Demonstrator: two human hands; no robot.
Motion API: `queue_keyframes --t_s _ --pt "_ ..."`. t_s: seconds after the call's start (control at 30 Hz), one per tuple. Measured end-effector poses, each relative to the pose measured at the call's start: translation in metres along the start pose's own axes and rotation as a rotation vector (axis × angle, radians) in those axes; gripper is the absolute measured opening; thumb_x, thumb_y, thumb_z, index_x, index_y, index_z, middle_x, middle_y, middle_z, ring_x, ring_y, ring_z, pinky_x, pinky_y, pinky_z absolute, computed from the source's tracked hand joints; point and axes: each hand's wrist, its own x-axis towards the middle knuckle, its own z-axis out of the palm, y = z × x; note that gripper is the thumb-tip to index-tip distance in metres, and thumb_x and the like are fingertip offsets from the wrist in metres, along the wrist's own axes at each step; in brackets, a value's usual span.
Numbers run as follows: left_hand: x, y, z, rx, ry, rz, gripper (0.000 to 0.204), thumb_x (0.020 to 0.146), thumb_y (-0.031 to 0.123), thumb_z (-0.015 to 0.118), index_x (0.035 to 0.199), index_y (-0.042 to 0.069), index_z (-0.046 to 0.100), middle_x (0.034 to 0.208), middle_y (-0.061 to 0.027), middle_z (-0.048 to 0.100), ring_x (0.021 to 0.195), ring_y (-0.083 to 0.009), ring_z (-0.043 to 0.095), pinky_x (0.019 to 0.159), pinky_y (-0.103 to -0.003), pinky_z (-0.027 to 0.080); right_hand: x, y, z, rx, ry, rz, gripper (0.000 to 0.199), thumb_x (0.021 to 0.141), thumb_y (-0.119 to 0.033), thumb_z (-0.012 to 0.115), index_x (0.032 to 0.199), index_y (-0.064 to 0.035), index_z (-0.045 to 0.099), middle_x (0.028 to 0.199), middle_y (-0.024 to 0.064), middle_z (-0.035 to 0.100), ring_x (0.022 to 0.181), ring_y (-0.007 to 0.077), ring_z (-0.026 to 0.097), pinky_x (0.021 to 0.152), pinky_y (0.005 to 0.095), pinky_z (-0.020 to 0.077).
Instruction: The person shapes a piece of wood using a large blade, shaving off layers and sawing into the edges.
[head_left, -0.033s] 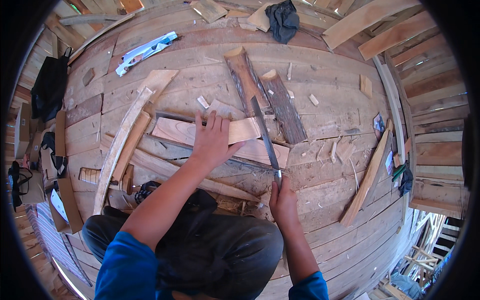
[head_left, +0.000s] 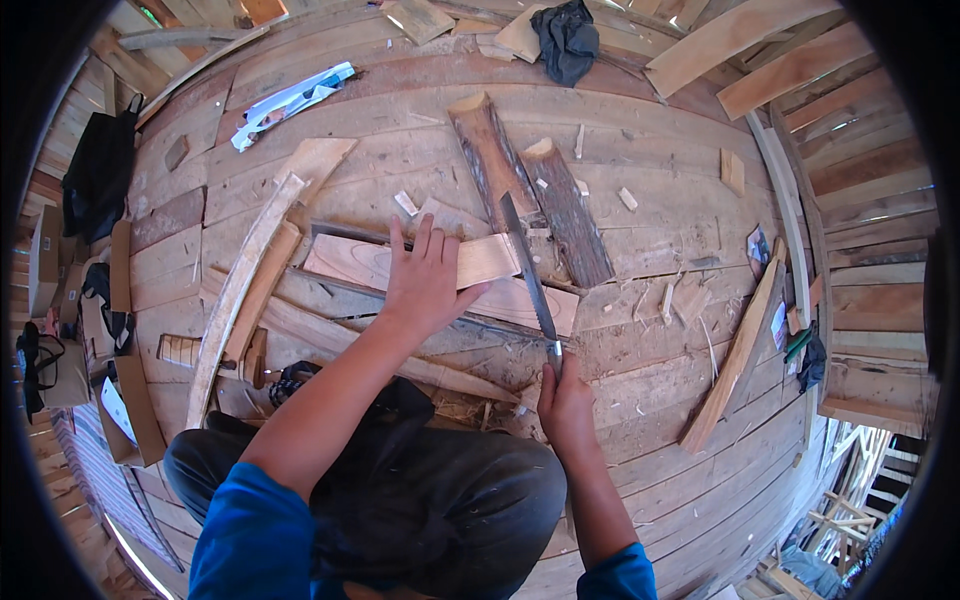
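My left hand [head_left: 422, 275] lies flat with fingers stretched across a short pale board [head_left: 490, 260], the thumb along its near edge. That piece rests on a longer plank [head_left: 540, 305], whose grained left end shows beyond the hand. My right hand [head_left: 567, 405] is wrapped round the handle of a handsaw, mostly hidden by the fingers. The saw's dark blade [head_left: 530, 275] points away from me, against or just beside the short board's right end. Its tip reaches a bark-edged slab [head_left: 483, 150]; a second bark-covered piece [head_left: 570, 215] lies to its right.
Curved wooden strips [head_left: 245, 280] lie to the left, near a sheathed blade [head_left: 180, 350]. Cardboard boxes [head_left: 137, 405] stand at the far left. A long stick [head_left: 735, 345] leans rightward, and wood chips [head_left: 667, 300] are scattered about. A crumpled dark cloth [head_left: 567, 42] sits at the back.
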Motion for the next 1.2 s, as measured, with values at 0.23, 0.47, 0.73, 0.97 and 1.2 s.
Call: queue_keyframes --t_s 0.23,0.47,0.73,0.97,1.2 --pt "-0.003 0.001 0.002 -0.137 -0.066 -0.014 0.074 0.089 0.063 0.05 0.122 -0.004 0.052 0.117 -0.0204 0.055 0.123 -0.0335 0.048 0.113 -0.061 0.017 -0.009 0.001 -0.004 0.02 -0.029 0.053 0.026 0.096 -0.012 0.054 0.119 -0.001 0.048 0.073 0.0286 0.063 0.067 0.047 0.064 0.055 0.053 0.0492" --pt "0.003 -0.002 0.0 -0.155 -0.063 -0.022 0.073 0.088 0.063 0.052 0.123 -0.001 0.053 0.109 -0.0186 0.058 0.112 -0.0325 0.054 0.11 -0.055 0.026 -0.01 0.006 -0.002 -0.004 -0.017 0.004 0.025 0.096 -0.011 0.054 0.119 -0.0009 0.048 0.07 0.0279 0.062 0.064 0.0462 0.063 0.052 0.0529 0.0471" --pt "0.003 -0.002 0.001 -0.176 -0.032 -0.004 0.072 0.087 0.062 0.053 0.122 -0.002 0.054 0.108 -0.018 0.06 0.112 -0.0322 0.055 0.11 -0.052 0.029 -0.001 -0.012 -0.018 -0.146 -0.126 0.045 0.02 0.098 -0.015 0.051 0.112 -0.0017 0.046 0.065 0.0265 0.061 0.06 0.0452 0.062 0.051 0.0547 0.0475" --pt "0.001 -0.002 0.006 -0.186 0.018 -0.014 0.071 0.087 0.062 0.054 0.12 -0.001 0.056 0.106 -0.0174 0.06 0.109 -0.032 0.057 0.107 -0.053 0.03 0.029 -0.016 0.0 -0.206 -0.082 -0.035 0.019 0.099 -0.016 0.049 0.112 -0.0031 0.046 0.066 0.0265 0.062 0.061 0.0455 0.062 0.052 0.0549 0.0482" --pt "0.003 -0.005 0.006 -0.157 0.033 0.046 0.067 0.085 0.062 0.056 0.115 0.001 0.057 0.104 -0.016 0.06 0.106 -0.0319 0.057 0.106 -0.054 0.031 0.004 -0.013 -0.016 -0.212 -0.121 -0.023 0.022 0.097 -0.014 0.053 0.115 -0.0027 0.047 0.07 0.0265 0.063 0.064 0.0446 0.064 0.052 0.0529 0.0493"
